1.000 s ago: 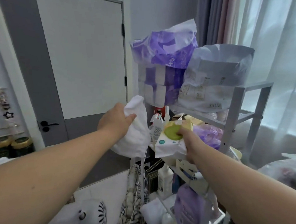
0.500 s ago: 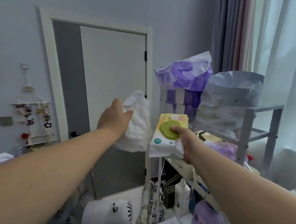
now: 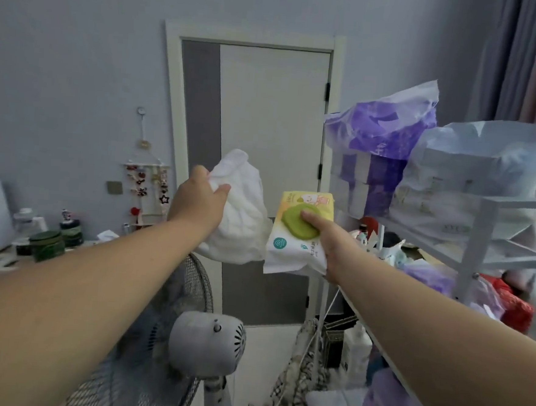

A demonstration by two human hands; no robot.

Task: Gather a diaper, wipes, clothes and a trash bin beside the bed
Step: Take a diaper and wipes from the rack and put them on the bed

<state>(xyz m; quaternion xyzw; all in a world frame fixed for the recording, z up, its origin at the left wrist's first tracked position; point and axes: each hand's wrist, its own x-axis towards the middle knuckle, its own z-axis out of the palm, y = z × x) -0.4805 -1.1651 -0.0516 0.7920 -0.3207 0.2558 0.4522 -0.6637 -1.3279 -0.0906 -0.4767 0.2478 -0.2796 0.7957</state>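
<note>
My left hand [image 3: 198, 201] grips a folded white diaper [image 3: 240, 213] and holds it up at chest height in front of the door. My right hand [image 3: 329, 235] holds a pack of wipes [image 3: 296, 236], white and yellow with a green lid, my thumb pressed on the lid. Diaper and pack hang side by side in the air, almost touching, just left of the shelf rack. No clothes or trash bin can be made out in view.
A white shelf rack [image 3: 479, 249] on the right carries a purple diaper bag [image 3: 381, 153] and a pale blue bag [image 3: 474, 185], with bottles below. A standing fan [image 3: 199, 344] is low in front. A closed door [image 3: 264, 139] is ahead; a side table with jars [image 3: 48, 241] stands left.
My right hand has lifted the wipes pack off the rack's middle shelf and drawn it left, clear of the rack. My view has swung left and pulled back; the diaper stays in my left hand.
</note>
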